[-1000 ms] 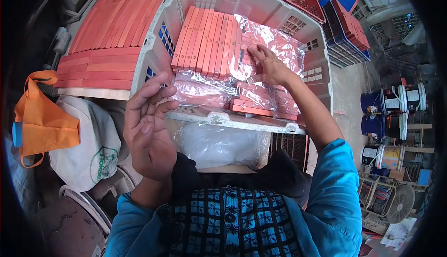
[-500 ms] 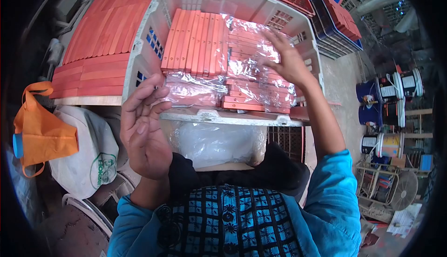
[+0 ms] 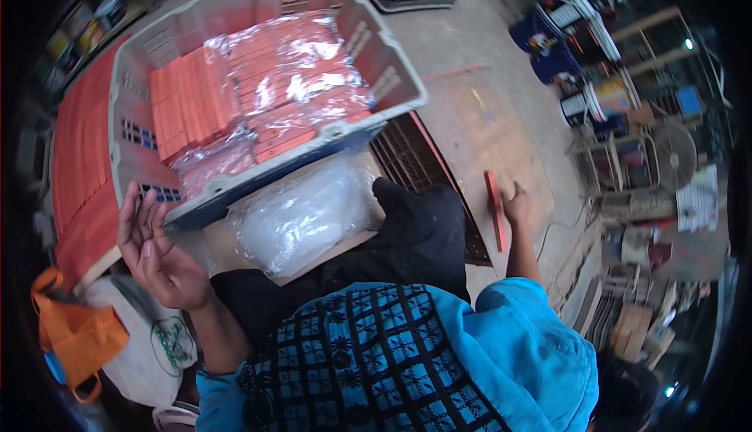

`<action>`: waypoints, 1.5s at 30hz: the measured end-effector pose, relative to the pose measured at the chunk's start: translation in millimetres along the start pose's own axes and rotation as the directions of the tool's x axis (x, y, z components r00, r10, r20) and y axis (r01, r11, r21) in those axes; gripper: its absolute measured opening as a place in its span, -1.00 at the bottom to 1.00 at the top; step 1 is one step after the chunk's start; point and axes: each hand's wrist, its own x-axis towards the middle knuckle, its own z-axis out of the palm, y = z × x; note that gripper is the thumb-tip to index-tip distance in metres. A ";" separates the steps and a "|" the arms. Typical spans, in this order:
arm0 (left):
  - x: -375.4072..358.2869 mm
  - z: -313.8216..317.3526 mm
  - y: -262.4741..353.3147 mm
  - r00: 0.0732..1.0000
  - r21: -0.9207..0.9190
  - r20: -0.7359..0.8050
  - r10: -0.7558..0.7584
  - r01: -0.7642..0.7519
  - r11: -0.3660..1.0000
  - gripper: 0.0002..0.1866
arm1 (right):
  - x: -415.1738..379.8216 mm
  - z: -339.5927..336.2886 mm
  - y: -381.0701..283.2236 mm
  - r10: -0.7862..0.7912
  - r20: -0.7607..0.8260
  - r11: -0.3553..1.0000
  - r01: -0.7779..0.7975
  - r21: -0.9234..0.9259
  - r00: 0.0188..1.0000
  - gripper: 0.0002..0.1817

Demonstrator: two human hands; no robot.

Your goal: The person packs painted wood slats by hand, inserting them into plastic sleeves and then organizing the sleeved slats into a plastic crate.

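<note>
My left hand (image 3: 167,262) is raised beside the near left corner of a grey plastic crate (image 3: 407,79), palm up, fingers loosely curled and apart, with nothing in it. Off to my right, my right hand (image 3: 515,205) reaches out low with thumb and finger apart. Right beside it, a single red wooden strip (image 3: 495,211) stretches lengthwise away from me. Inside the crate are red strips (image 3: 188,103), some bare in a row on the left, and clear-wrapped packs of them (image 3: 290,64).
Clear plastic film (image 3: 301,216) lies in a carton before my lap. Red boards (image 3: 86,158) are stacked left of the crate. An orange bag (image 3: 74,330) and a white sack (image 3: 149,346) hang at lower left. Buckets (image 3: 548,44) and a fan (image 3: 674,154) stand at right.
My right hand has left the wrapped packs and swung down to the right, beside a red strip. The view has turned rightward. My left hand stays raised near the crate's corner.
</note>
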 end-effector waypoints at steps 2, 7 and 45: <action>-4.2 3.6 1.2 0.999 0.080 0.027 0.035 -0.037 0.996 -0.49 | -39.3 10.4 10.7 0.170 0.094 0.983 -0.175 0.051 0.981 -0.38; -18.3 21.6 2.6 0.991 0.246 0.130 0.040 -0.071 0.967 -0.54 | -86.4 21.5 9.4 0.103 -0.017 0.989 -0.100 0.111 0.995 -0.59; -75.8 6.5 -93.1 -0.160 0.889 0.266 -0.951 0.421 0.178 -0.42 | -83.7 -65.0 -209.1 0.097 0.239 0.535 -0.253 0.806 0.966 -0.50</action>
